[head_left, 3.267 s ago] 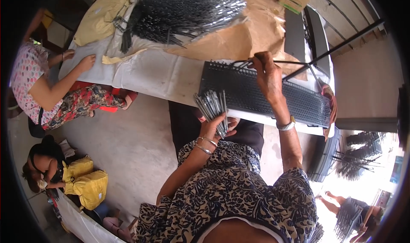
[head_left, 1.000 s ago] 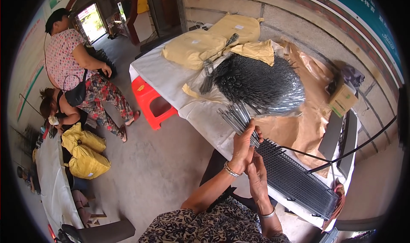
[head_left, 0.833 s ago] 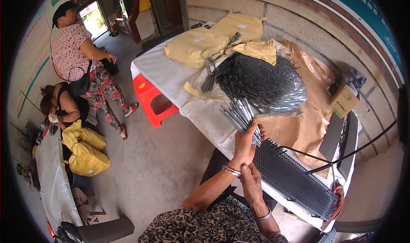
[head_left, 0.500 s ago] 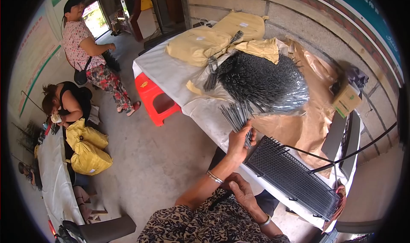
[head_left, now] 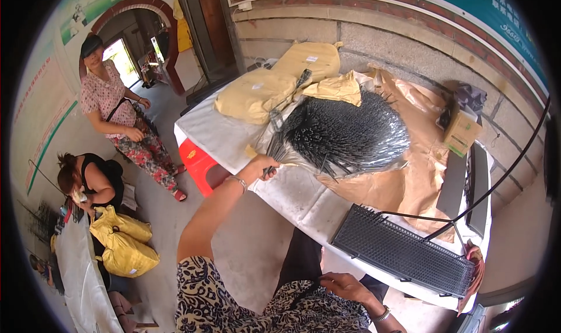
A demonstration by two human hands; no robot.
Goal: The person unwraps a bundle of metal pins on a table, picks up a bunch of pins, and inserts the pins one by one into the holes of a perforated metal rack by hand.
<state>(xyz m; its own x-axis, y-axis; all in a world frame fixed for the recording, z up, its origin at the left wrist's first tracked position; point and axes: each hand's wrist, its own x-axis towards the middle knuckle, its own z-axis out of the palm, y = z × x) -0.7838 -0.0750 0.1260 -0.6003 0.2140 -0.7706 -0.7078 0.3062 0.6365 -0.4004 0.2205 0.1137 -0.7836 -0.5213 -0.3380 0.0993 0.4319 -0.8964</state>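
My left hand (head_left: 261, 168) is closed around a bundle of thin dark rods (head_left: 279, 150) at the table's near left edge. The rods point up toward the big pile, and their short lower ends show below my fingers. A large heap of black rods (head_left: 345, 131) lies on clear plastic and brown paper just right of that hand. Close to my body, over my patterned clothing, rests my right hand (head_left: 346, 287). Its fingers are loosely stretched, with nothing visible in them. Nearest to it on the table is a black mesh tray (head_left: 403, 248).
Yellow wrapped packages (head_left: 257, 93) lie at the table's back left, and a small carton (head_left: 461, 133) stands at the right. A red stool (head_left: 197, 164) is tucked by the left edge. Two people are at the left, one standing (head_left: 114, 102), one bent over near yellow sacks (head_left: 125, 245).
My left hand has moved left with the rods, from beside the mesh tray to the table's left edge. My right hand has shifted slightly right. The standing person has turned this way.
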